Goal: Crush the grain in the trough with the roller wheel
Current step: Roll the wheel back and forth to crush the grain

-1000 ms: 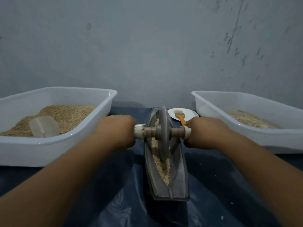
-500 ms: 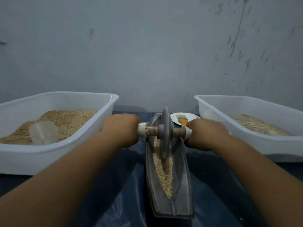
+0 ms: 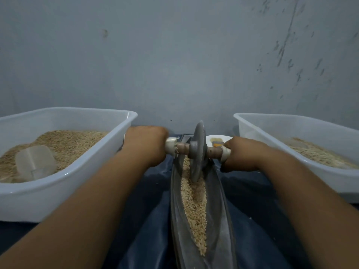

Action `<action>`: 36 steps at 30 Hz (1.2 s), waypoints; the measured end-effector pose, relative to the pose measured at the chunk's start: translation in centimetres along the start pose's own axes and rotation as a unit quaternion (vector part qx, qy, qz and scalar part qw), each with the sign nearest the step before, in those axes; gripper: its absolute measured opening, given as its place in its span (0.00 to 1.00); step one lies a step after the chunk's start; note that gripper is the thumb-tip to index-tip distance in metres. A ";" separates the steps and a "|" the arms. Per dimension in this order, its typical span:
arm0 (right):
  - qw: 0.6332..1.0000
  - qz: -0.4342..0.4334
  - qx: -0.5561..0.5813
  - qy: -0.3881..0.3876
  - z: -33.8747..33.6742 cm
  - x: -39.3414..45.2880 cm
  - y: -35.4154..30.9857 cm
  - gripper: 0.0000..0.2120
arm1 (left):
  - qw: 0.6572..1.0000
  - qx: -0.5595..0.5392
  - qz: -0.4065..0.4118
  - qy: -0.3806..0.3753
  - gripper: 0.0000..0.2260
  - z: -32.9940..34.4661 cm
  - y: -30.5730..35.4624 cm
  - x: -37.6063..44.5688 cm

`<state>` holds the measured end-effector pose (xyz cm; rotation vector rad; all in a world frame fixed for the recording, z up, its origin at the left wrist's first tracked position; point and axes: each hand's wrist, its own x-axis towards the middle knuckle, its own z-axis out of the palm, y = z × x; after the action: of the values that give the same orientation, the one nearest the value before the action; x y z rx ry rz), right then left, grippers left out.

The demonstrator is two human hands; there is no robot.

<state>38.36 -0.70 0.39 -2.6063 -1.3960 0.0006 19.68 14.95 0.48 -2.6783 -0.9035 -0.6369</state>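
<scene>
The trough [image 3: 219, 220] lies in front of you with the grain [image 3: 194, 206] inside. At its far end the wheel [image 3: 197, 150] stands in the grain. Your left hand [image 3: 144, 145] and right hand [image 3: 243, 155] each grasp one end of its handle [image 3: 181, 148].

left hand [image 3: 145, 145]: bare, no glove | right hand [image 3: 245, 155]: bare | forearms: unsleeved, no watch or rings seen

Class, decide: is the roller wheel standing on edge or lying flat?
On edge: the roller wheel stands in the trough, its rim in the grain.
</scene>
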 end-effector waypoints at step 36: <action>0.983 -0.034 -0.100 0.152 0.1 0.1 -1.0 0.08 | 0.997 -0.053 -0.024 -0.043 0.08 0.4 -0.2 0.2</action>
<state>37.61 -0.05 0.47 -2.5680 -1.4351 -0.5494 19.85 15.35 0.28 -2.8046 -0.9843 -0.5992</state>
